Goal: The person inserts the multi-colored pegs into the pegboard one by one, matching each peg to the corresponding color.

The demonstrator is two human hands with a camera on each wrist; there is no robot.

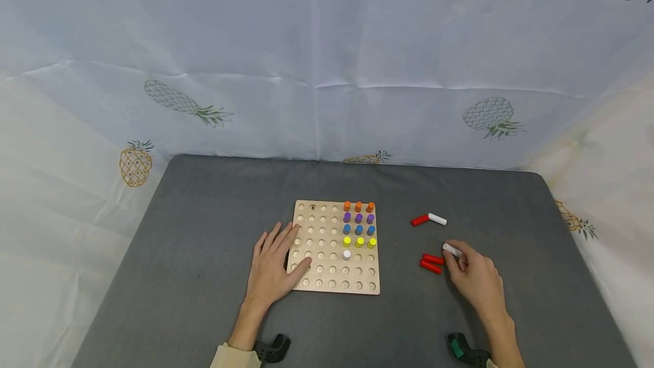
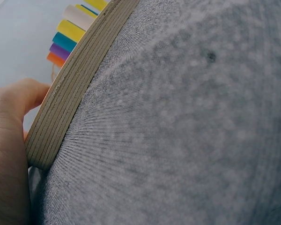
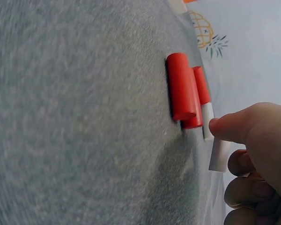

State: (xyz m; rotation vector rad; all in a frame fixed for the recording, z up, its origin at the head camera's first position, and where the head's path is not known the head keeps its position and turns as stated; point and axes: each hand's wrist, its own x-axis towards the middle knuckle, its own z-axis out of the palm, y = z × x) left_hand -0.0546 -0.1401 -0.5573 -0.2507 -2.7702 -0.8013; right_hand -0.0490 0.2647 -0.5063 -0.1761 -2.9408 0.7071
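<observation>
My left hand (image 1: 273, 274) rests on the left edge of a wooden pegboard (image 1: 327, 284), fingers straight, thumb over its lower left holes. In the left wrist view the thumb lies against the board's layered side (image 2: 79, 84). Orange (image 1: 359, 207), purple (image 1: 359, 218), blue (image 1: 359, 230) and yellow pegs (image 1: 360, 242) stand in rows of three on the board's right part. One white peg (image 1: 347, 255) stands below the yellow row. My right hand (image 1: 477, 280) pinches another white peg (image 3: 219, 154) between thumb and fingers, right of the board.
Two red pegs (image 1: 431, 266) lie side by side left of my right hand. Farther back, a red peg (image 1: 419, 220) and a white peg (image 1: 437, 219) lie end to end. The grey table (image 1: 230, 197) meets a pineapple-print cloth (image 1: 317, 118) behind.
</observation>
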